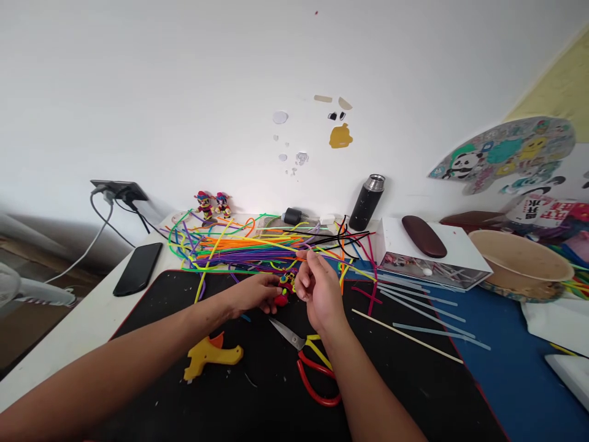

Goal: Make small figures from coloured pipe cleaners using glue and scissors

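Note:
Above the black mat, my left hand [255, 294] is closed around a small colourful figure [287, 282] with red, yellow and blue parts, seemingly made of pipe cleaners. Its fingers cover much of the figure. Just right of it, my right hand [321, 291] is raised with its fingers curled and the thumb and forefinger pinched together; what is between them is too small to make out. Scissors [304, 353] with red and yellow handles lie between my forearms. A yellow glue gun [209, 357] rests below my left wrist. Behind both hands spreads a pile of pipe cleaners [248, 252].
Two finished figures [212, 205] stand by the wall. A phone [138, 269] lies at left. A black flask [367, 202], a white box [427, 258] with a brown case [423, 236], and a bowl [519, 258] stand right. Glue sticks [432, 307] and a wooden stick [407, 336] lie nearby.

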`<state>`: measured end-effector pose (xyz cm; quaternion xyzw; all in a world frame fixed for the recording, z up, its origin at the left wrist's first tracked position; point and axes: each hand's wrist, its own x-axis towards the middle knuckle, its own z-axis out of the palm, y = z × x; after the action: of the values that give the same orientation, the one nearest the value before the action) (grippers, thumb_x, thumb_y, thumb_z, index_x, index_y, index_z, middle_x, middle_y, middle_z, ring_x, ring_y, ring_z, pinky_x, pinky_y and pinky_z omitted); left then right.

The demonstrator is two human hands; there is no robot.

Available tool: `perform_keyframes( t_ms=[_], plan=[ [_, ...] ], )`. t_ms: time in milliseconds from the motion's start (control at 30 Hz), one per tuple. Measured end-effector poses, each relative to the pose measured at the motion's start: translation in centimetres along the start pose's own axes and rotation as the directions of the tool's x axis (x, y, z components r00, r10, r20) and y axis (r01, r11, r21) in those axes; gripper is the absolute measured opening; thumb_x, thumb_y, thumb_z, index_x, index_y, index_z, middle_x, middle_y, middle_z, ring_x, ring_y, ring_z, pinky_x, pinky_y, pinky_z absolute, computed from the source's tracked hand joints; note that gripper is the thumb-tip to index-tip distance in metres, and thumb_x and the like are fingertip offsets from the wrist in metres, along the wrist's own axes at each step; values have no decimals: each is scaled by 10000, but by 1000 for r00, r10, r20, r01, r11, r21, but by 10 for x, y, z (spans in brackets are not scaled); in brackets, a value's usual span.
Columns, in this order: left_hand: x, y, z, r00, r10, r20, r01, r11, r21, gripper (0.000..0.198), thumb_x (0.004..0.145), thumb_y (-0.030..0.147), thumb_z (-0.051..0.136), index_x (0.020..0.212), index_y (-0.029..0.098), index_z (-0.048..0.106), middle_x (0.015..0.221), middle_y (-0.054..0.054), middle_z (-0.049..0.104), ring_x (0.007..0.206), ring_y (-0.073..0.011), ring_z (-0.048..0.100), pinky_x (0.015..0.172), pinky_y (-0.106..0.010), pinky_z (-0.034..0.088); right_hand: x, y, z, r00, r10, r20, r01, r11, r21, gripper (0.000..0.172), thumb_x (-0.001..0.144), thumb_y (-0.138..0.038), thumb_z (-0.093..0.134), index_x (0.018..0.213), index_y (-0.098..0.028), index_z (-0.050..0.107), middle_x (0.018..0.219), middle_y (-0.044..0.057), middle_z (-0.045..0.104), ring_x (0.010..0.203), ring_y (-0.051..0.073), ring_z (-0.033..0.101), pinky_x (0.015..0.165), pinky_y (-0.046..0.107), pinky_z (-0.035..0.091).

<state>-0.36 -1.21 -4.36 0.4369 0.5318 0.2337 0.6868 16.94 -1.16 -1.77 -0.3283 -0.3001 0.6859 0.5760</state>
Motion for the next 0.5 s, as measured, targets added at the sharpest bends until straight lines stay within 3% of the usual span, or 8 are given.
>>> perform_keyframes(
  t_ms=[200, 500],
  plan=[
    [7, -5, 2, 1000, 9, -19, -7, 995, 101, 449, 700, 378, 860, 978, 171, 574, 738, -17, 745, 597, -167, 697, 574, -273, 534, -1, 0, -1, 1000, 2, 16, -2, 1000, 6, 442, 843, -590, 781, 954, -168, 706, 522, -102, 436, 378, 63, 385, 360, 187, 224],
    [6, -7, 9, 999, 40, -14, -36, 980, 196, 449, 721, 437, 825, 975, 177, 561, 803, -26, 730, 634, -166, 703, 618, -293, 565, -1, 6, 2, 998, 24, 56, -24, 1000, -12, 477, 818, -620, 781, 965, -173, 702, 519, -108, 440, 364, 66, 388, 352, 188, 218]
  ],
)
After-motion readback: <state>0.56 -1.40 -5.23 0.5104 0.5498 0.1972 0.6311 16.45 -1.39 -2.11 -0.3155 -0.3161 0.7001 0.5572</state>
